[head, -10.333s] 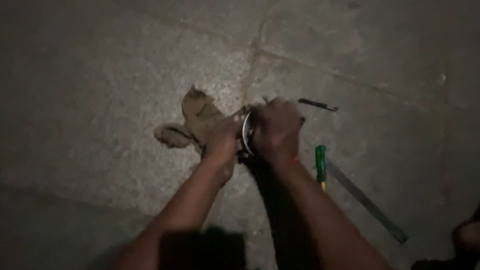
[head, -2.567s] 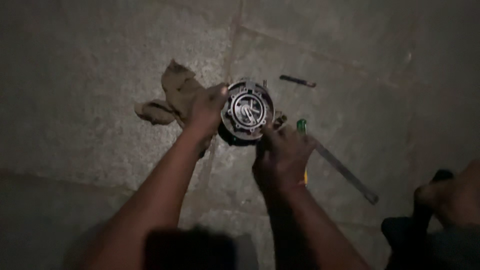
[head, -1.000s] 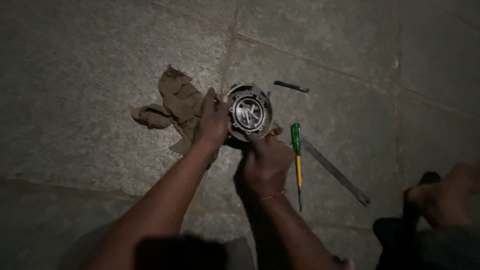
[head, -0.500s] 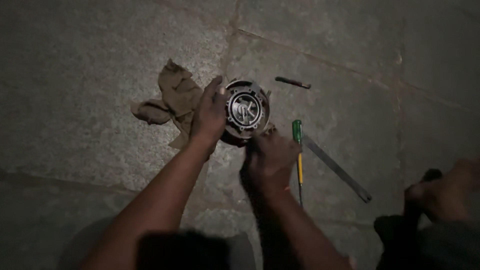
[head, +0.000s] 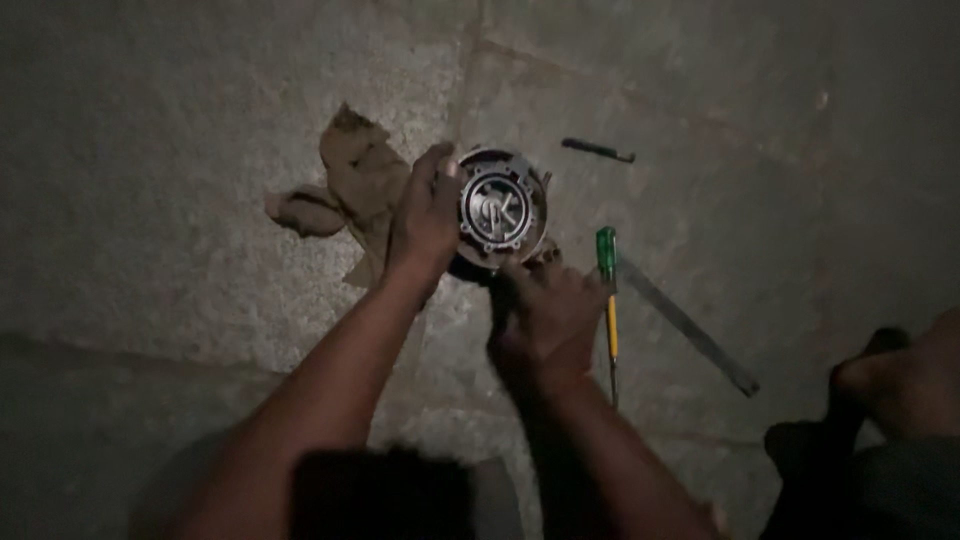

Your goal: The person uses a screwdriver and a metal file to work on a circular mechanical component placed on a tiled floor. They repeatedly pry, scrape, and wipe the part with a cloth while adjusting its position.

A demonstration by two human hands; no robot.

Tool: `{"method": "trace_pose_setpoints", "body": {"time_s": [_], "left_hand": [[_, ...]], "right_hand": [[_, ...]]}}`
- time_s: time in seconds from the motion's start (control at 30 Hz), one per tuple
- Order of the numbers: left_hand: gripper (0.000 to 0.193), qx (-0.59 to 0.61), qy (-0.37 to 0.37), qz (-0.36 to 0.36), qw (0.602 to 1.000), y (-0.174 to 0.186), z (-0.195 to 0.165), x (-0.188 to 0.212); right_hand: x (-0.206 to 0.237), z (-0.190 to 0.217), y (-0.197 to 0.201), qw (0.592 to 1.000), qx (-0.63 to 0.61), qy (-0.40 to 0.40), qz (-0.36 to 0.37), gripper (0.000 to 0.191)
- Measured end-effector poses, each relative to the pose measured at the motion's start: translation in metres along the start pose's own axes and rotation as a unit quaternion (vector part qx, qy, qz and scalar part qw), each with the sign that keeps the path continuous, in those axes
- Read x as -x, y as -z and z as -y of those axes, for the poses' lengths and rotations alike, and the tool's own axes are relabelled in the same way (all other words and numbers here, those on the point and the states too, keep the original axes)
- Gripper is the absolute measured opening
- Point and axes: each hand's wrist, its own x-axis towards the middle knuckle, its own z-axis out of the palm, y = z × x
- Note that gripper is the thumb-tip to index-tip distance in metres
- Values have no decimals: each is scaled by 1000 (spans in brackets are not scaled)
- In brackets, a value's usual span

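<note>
While the round grey metal motor housing (head: 502, 212) sits face-up on the stone slab floor (head: 180, 200), left hand (head: 425, 215) wraps its left rim, fingers curled, thumb on top, holding it steady. Right hand (head: 548, 312) is at the lower edge, fingers bunched against the rim; can't tell if it pinches anything, too dark.

Progress, as I judge it: housing positioned and braced, inner hub and spokes exposed, so work on the face is mid-way. Tools untouched right now: green-handled screwdriver (head: 607, 290) lies just right of the right hand, flat metal strip (head: 690, 328) beside it, small dark rod (head: 598, 150) further up. Crumpled brown rag (head: 345, 190) lies under and left of the left hand.
</note>
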Motion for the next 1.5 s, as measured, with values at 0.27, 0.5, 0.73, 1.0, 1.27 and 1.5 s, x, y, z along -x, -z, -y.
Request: {"method": "trace_pose_setpoints", "body": {"time_s": [0.27, 0.5, 0.73, 1.0, 1.27, 1.5], "left_hand": [[48, -31, -19, 2, 999, 0, 0, -1], [51, -40, 19, 4, 999, 0, -2, 2], [48, -35, -10, -2, 999, 0, 2, -2], [47, -48, 21, -5, 999, -1, -4, 0], [50, -52, -11, -1, 999, -2, 14, -9], [50, -68, 13, -8, 998, -1, 17, -2]], "right_hand": [[-5, 5, 2, 994, 20, -77, 79, 18], [-1, -4, -2, 996, 39, -79, 34, 29], [6, -5, -13, 996, 60, -69, -27, 26], [-11, 10, 2, 998, 23, -50, -3, 28], [-14, 8, 0, 998, 34, -50, -32, 34], [-16, 2, -3, 991, 73, -102, 37, 19]]}}
